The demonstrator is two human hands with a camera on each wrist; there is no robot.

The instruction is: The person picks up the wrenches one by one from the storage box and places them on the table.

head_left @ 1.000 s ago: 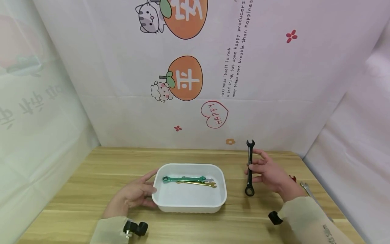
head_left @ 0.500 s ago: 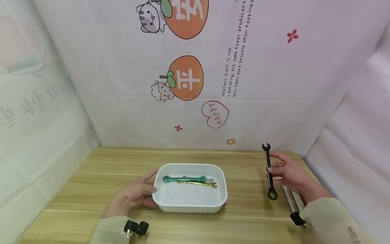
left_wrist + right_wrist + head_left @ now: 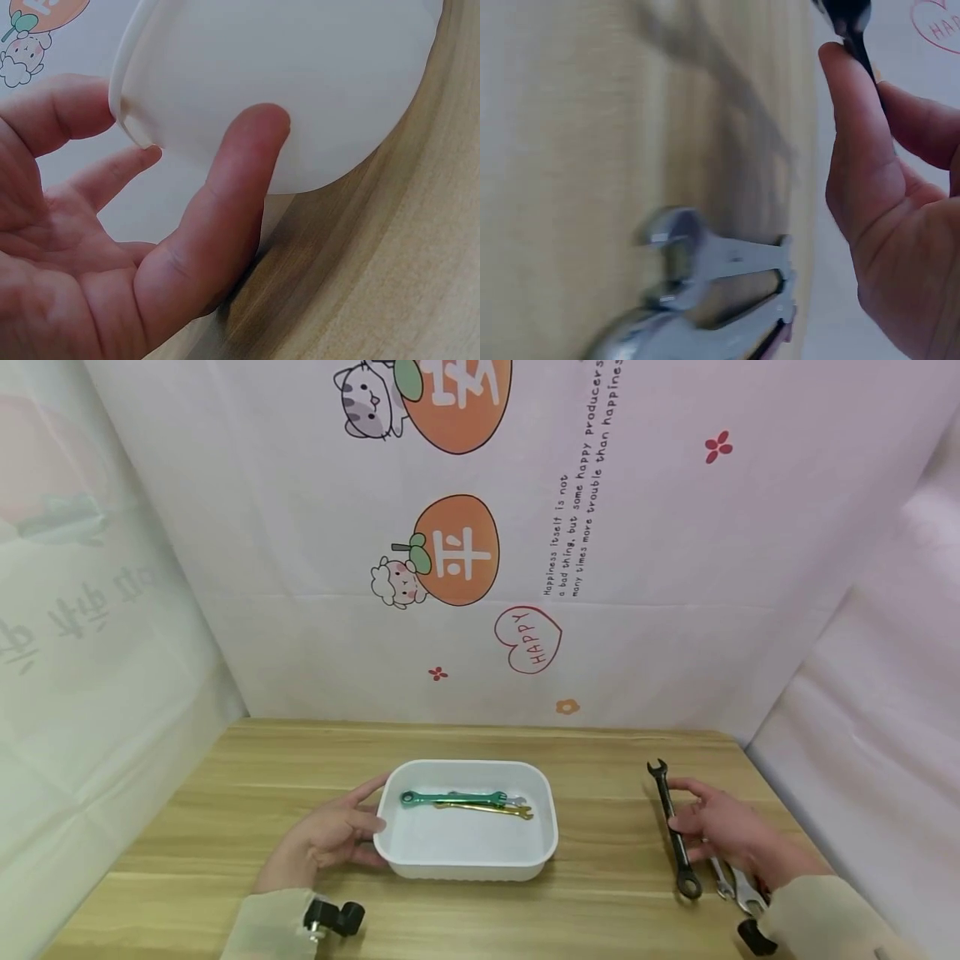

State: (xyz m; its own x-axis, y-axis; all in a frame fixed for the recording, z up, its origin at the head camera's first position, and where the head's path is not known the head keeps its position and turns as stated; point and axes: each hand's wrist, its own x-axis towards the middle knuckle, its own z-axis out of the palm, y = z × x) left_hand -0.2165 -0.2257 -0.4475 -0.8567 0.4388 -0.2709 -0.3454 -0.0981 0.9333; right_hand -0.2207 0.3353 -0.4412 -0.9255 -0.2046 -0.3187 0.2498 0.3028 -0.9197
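Note:
In the head view my right hand (image 3: pixel 723 831) pinches a black combination wrench (image 3: pixel 677 839) between thumb and fingers. Its open jaw points up and away, its ring end toward me. The right wrist view shows only part of this dark wrench (image 3: pixel 849 19) at the thumb tip. My left hand (image 3: pixel 333 835) grips the left end of a white plastic tub (image 3: pixel 465 856), thumb against the outer wall (image 3: pixel 337 97) and fingers at the rim. Inside the tub lie a green wrench (image 3: pixel 453 799), a gold wrench (image 3: pixel 487 810) and a silver wrench (image 3: pixel 517 802).
Silver wrenches (image 3: pixel 746 893) lie on the wooden table (image 3: pixel 600 902) under my right wrist, partly hidden by the sleeve. Closer up, one open-ended wrench (image 3: pixel 735 256) shows beside others. A white printed cloth (image 3: pixel 637 652) hangs behind the table, with cloth on both sides.
My right hand has carried the black wrench to the right, then toward me and lower, tilting it. The left hand and the tub have stayed where they were.

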